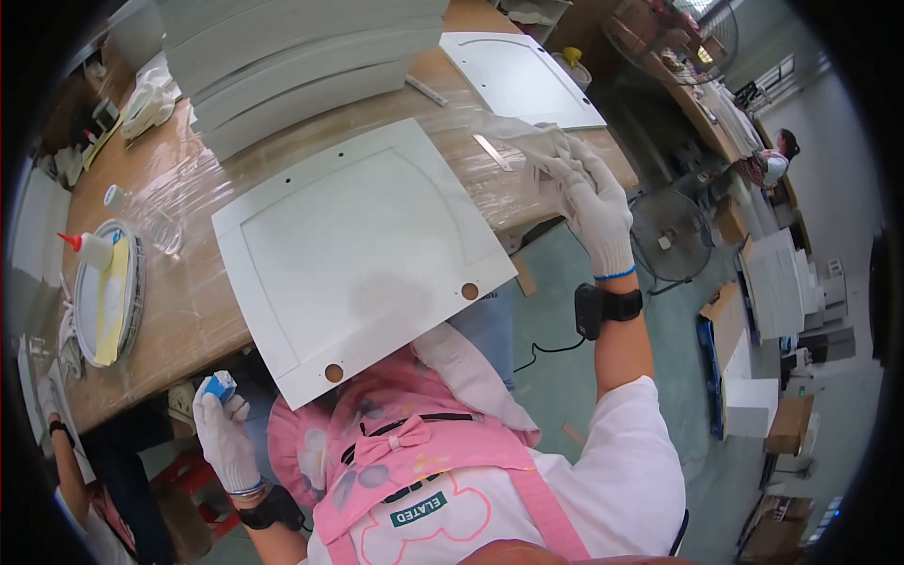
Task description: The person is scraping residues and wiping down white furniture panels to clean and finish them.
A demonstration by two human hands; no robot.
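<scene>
A white door panel lies in front of me on the table, its near edge over my lap. It has two round holes along the near edge and small dark holes at the far edge. My left hand, in a white glove, is closed around a small blue piece left of the panel's near corner. To the panel's right, my gloved right hand is raised with its fingers closed on a thin white cloth, which trails left. What lies under those fingers is partly hidden.
A stack of white panels stands at the back of the table. Another panel lies at the back right. On the left, a lid-like tray holds a red-tipped bottle. A floor fan stands right; people work nearby.
</scene>
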